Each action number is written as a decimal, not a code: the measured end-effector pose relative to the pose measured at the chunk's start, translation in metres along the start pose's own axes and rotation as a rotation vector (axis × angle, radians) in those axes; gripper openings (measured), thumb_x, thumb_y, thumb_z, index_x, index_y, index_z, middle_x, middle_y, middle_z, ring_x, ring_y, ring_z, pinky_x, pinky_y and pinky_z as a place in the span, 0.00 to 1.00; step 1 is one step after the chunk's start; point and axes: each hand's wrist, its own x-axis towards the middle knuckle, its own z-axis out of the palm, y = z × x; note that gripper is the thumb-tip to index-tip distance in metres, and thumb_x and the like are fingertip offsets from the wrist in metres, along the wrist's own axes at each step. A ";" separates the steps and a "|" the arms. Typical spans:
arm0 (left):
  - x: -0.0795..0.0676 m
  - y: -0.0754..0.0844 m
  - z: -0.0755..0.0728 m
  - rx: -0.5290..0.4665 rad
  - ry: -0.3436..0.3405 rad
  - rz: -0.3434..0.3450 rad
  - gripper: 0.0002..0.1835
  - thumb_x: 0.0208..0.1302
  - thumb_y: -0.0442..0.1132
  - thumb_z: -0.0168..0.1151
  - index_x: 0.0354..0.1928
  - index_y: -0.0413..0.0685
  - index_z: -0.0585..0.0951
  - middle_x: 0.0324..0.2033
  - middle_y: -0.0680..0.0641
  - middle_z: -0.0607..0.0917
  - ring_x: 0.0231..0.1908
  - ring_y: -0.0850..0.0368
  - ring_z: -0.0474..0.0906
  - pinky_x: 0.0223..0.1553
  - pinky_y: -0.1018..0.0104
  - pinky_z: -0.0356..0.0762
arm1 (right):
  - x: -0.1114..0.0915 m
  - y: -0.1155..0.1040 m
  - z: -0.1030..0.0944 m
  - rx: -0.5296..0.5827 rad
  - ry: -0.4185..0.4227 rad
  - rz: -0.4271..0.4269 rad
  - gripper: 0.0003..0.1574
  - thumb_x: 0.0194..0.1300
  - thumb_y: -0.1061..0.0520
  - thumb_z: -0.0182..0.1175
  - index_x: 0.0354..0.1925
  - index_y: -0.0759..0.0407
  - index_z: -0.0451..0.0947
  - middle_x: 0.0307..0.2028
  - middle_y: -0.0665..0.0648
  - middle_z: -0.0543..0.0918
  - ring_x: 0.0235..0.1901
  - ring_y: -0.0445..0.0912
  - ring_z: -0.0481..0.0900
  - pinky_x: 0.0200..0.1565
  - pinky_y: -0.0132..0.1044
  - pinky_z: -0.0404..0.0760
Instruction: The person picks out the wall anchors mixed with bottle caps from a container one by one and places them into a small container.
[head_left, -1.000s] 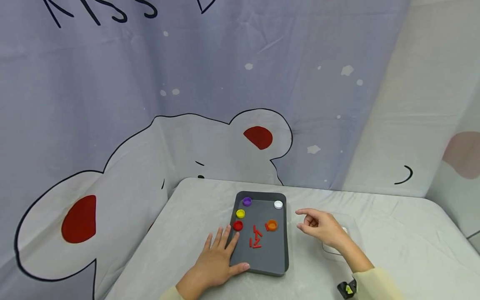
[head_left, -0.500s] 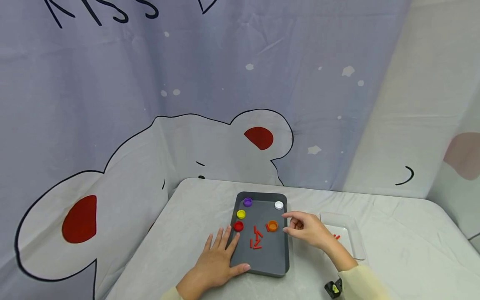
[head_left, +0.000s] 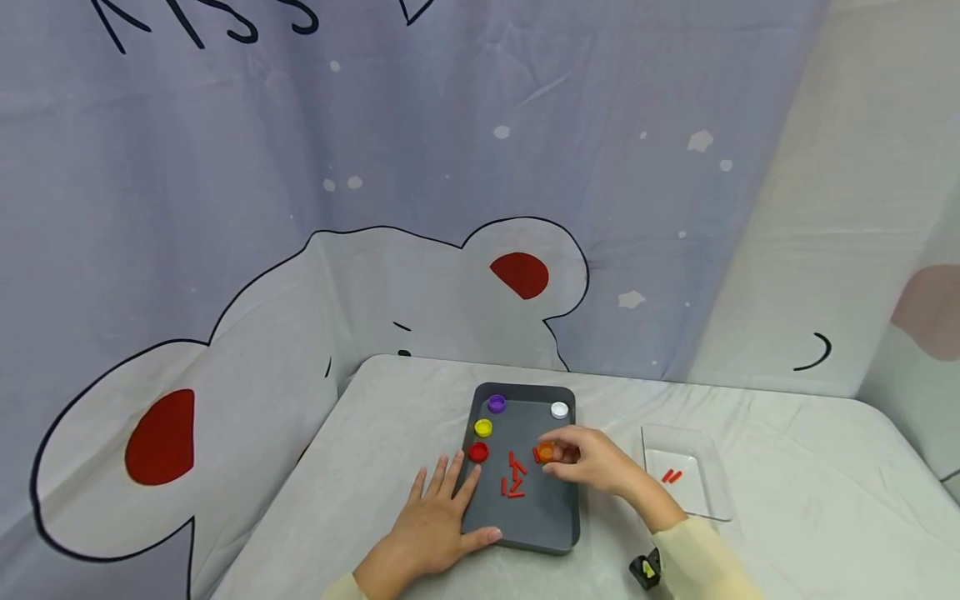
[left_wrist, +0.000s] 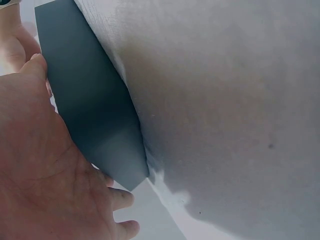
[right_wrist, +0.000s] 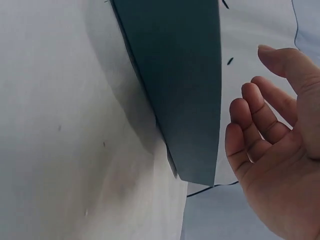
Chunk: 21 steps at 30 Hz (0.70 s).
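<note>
A grey tray [head_left: 536, 521] holds a purple cap [head_left: 497, 403], a yellow cap [head_left: 483, 428], a red cap [head_left: 478, 452], a white cap [head_left: 559, 410] and an orange cap [head_left: 547, 452]. Several short red sticks [head_left: 516, 485] lie in its middle; another touches the orange cap's left side. My left hand [head_left: 431, 521] rests with spread fingers against the tray's left side and near corner. Over the right rim, my right hand [head_left: 588, 458] has thumb and index finger apart beside the orange cap, partly covering it. In the right wrist view this hand [right_wrist: 280, 155] shows nothing gripped.
Right of the tray stands a clear shallow box [head_left: 722, 487] with two red sticks [head_left: 671, 477] in it. White cloth [head_left: 825, 500] covers the table, and a printed curtain [head_left: 420, 150] hangs behind it. A small black device [head_left: 645, 570] is at the right wrist.
My right hand has moved left from over the clear box to the orange cap, uncovering the red sticks in the box. The left hand and the tray stay put.
</note>
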 end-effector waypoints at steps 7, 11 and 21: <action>0.000 -0.001 -0.001 0.003 0.005 0.004 0.53 0.62 0.80 0.44 0.80 0.52 0.59 0.80 0.40 0.49 0.78 0.37 0.44 0.73 0.33 0.43 | 0.012 0.006 0.008 -0.060 -0.028 -0.041 0.23 0.62 0.55 0.73 0.52 0.65 0.84 0.31 0.50 0.81 0.32 0.36 0.75 0.38 0.31 0.79; 0.000 -0.001 0.000 0.000 -0.003 0.007 0.53 0.62 0.80 0.44 0.80 0.52 0.59 0.80 0.40 0.49 0.78 0.36 0.44 0.73 0.33 0.43 | 0.019 0.009 0.013 -0.108 -0.059 -0.048 0.23 0.62 0.55 0.73 0.52 0.63 0.85 0.32 0.51 0.80 0.32 0.38 0.74 0.37 0.32 0.76; -0.001 0.000 -0.002 0.004 -0.003 0.013 0.52 0.63 0.79 0.44 0.80 0.53 0.58 0.80 0.40 0.49 0.78 0.36 0.44 0.73 0.33 0.43 | 0.034 0.015 0.018 -0.277 -0.095 -0.093 0.19 0.58 0.52 0.76 0.48 0.56 0.89 0.36 0.53 0.80 0.38 0.45 0.72 0.39 0.35 0.71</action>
